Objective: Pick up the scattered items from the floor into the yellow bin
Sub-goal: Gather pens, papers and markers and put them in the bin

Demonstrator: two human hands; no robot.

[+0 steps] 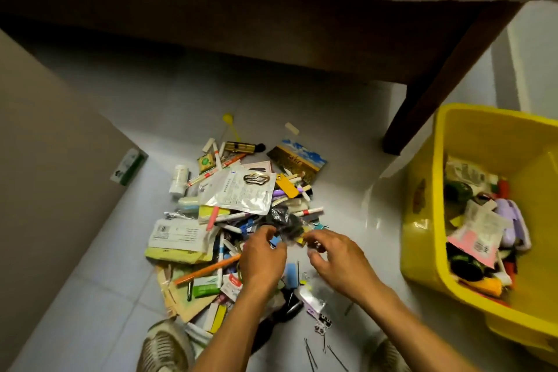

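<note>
Tiled floor [347,142], bed frame [241,39], cardboard box [45,145] beside clutter pile [235,220]

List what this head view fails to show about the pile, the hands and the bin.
- Clear bag held by left hand and right hand: contents too crumpled and blurred to identify.
- Pile: lower items buried under the upper ones; print too small to read.
- Yellow bin: right side cut off by the frame edge.
- Shoes: cut off by the bottom edge.
</note>
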